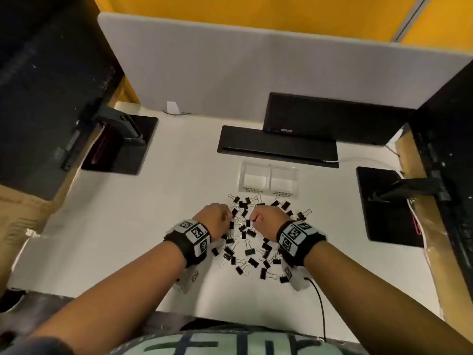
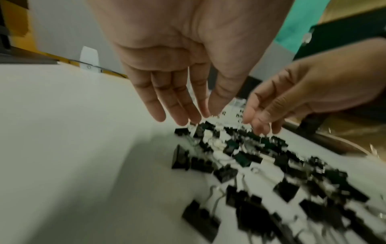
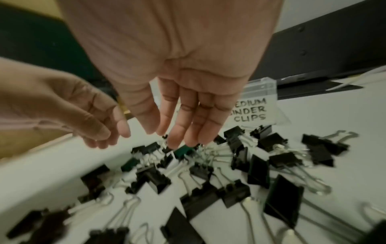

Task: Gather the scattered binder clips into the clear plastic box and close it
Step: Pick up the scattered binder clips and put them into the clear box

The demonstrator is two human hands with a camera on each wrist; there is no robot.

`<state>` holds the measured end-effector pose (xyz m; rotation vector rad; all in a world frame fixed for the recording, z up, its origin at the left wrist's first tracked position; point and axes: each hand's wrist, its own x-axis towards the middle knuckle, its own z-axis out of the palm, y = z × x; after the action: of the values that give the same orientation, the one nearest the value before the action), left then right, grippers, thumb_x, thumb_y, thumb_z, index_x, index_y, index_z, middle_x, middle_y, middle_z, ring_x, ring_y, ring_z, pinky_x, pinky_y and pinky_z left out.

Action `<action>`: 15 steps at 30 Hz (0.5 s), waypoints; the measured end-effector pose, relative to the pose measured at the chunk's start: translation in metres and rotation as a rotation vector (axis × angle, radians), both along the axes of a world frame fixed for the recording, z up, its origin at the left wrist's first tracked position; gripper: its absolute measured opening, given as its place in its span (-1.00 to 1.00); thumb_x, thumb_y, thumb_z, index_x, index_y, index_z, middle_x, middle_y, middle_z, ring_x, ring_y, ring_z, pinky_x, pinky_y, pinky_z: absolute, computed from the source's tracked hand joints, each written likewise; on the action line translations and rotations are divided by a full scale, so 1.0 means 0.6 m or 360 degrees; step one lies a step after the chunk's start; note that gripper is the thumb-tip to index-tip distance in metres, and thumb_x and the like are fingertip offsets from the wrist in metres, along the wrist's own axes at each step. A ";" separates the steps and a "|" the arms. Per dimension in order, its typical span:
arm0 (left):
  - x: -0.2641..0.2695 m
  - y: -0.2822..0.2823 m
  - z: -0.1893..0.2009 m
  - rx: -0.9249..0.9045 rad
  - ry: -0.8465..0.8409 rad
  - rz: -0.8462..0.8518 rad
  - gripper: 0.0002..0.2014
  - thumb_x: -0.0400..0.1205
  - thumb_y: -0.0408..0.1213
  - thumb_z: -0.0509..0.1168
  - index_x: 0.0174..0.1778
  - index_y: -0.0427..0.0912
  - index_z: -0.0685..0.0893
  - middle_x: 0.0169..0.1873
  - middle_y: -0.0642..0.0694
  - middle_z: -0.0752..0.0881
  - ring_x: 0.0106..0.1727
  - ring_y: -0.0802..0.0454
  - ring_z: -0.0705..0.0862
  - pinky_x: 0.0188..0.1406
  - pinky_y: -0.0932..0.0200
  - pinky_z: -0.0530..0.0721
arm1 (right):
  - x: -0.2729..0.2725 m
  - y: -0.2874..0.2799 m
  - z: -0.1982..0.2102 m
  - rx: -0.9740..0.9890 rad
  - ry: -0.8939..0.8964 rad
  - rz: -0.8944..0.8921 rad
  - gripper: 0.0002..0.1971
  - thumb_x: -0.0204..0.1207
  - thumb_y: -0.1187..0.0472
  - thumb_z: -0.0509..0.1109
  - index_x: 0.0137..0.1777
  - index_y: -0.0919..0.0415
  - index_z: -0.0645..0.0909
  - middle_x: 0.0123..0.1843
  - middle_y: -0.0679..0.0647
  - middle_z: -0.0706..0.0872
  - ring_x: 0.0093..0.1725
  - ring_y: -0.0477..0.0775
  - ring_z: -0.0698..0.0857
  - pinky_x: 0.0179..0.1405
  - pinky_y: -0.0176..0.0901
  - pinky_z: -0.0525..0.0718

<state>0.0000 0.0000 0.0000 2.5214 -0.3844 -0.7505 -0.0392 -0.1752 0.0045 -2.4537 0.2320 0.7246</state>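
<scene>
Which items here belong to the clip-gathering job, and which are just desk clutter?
Job:
binder clips
clear plastic box
left hand
right hand

Clutter:
black keyboard
monitor stands
grey divider panel
black cable

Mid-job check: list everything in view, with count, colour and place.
binder clips: dozens, black, a few green, scattered on the desk before the box
clear plastic box: one, two empty compartments, labelled, behind the clips
desk: one, white
monitor stands: two, black, left and right
black slabs: two, behind the box
left hand: fingers hanging over the clips, holding nothing
right hand: the same
</scene>
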 end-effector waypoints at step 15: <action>-0.010 -0.016 -0.051 0.0206 -0.0171 -0.0250 -0.80 0.56 -0.33 0.27 0.10 -0.22 0.60 0.11 -0.18 0.59 0.19 -0.16 0.56 0.06 -0.01 0.62 | 0.022 0.044 -0.068 -0.0532 -0.0202 0.0257 -0.73 0.56 0.13 0.34 0.17 0.29 0.60 0.23 0.19 0.57 0.28 0.19 0.54 0.18 0.02 0.64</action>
<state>-0.0061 -0.0098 -0.0308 2.6846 -0.5941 -0.7209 -0.0259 -0.1485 -0.0363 -2.8521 0.1131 0.6351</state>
